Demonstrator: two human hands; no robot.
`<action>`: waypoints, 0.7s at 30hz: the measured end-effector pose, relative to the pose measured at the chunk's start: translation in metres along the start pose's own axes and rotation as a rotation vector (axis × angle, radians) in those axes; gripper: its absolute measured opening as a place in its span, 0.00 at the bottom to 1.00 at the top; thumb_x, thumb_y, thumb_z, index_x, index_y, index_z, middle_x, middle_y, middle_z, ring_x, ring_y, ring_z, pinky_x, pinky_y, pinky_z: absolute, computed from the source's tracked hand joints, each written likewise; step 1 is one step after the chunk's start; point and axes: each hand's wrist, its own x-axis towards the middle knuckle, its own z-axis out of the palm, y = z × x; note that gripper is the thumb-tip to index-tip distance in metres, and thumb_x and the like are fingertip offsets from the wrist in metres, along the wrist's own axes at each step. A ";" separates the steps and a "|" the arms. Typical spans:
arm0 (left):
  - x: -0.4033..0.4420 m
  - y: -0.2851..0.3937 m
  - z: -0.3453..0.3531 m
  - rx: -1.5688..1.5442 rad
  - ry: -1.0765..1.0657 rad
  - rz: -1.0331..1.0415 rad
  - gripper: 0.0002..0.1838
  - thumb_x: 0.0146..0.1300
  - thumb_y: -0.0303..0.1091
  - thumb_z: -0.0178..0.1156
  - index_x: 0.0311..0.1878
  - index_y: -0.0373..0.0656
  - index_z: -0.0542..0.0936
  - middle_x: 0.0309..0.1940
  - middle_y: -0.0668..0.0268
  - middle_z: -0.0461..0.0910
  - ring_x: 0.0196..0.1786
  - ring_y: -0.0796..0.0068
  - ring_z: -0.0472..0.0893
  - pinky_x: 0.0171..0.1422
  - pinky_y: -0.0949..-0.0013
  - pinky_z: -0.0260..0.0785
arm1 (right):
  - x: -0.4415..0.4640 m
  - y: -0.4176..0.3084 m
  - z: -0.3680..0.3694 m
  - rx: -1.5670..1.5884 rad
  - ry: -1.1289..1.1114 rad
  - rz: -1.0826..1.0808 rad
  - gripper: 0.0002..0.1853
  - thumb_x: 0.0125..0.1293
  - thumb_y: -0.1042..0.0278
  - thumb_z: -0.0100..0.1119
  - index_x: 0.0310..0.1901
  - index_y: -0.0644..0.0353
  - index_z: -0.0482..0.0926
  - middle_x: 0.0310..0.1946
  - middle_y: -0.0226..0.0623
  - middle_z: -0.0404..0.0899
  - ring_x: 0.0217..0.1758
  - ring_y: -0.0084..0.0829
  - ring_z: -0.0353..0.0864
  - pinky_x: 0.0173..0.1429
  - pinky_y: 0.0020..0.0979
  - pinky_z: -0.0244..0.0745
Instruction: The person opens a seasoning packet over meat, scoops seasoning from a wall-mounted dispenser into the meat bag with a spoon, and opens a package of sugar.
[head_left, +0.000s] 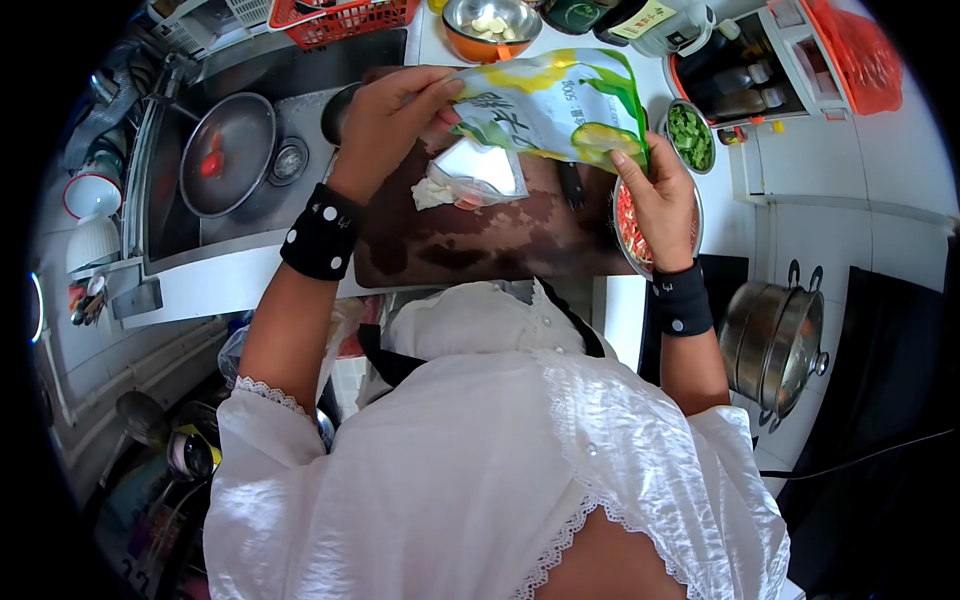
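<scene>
A green, yellow and white plastic packet is stretched between my two hands above the dark cutting board. My left hand pinches its left end, and my right hand grips its lower right corner, thumb on the front. Beneath the packet, a white and silvery packet lies on the board with something whitish at its left side. A black knife handle shows under the held packet. Close to my right hand is a bowl of chopped red and pale food, partly covered by that hand.
At left, the sink holds a metal bowl with red items. A red basket and a bowl of pale pieces stand at the back. Right are a bowl of greens, bottles and a steel steamer pot.
</scene>
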 end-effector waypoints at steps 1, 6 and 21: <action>0.002 -0.002 0.000 -0.007 -0.007 0.021 0.13 0.65 0.34 0.54 0.46 0.35 0.77 0.28 0.68 0.78 0.30 0.86 0.77 0.36 0.84 0.71 | 0.000 0.000 0.000 -0.015 0.001 0.010 0.12 0.59 0.70 0.60 0.43 0.65 0.75 0.29 0.35 0.78 0.31 0.19 0.73 0.37 0.22 0.68; 0.003 0.000 0.006 -0.054 -0.016 0.011 0.13 0.65 0.33 0.53 0.46 0.34 0.77 0.27 0.69 0.78 0.29 0.87 0.76 0.35 0.84 0.70 | -0.002 0.000 -0.002 -0.044 0.028 -0.004 0.11 0.60 0.69 0.60 0.42 0.64 0.75 0.29 0.35 0.77 0.30 0.20 0.72 0.37 0.21 0.67; 0.001 0.000 0.020 -0.087 -0.039 -0.011 0.12 0.65 0.32 0.53 0.45 0.34 0.77 0.26 0.69 0.77 0.28 0.87 0.76 0.35 0.83 0.71 | -0.017 0.001 -0.012 -0.107 0.057 0.004 0.11 0.60 0.69 0.60 0.43 0.64 0.76 0.29 0.34 0.77 0.29 0.19 0.73 0.36 0.21 0.68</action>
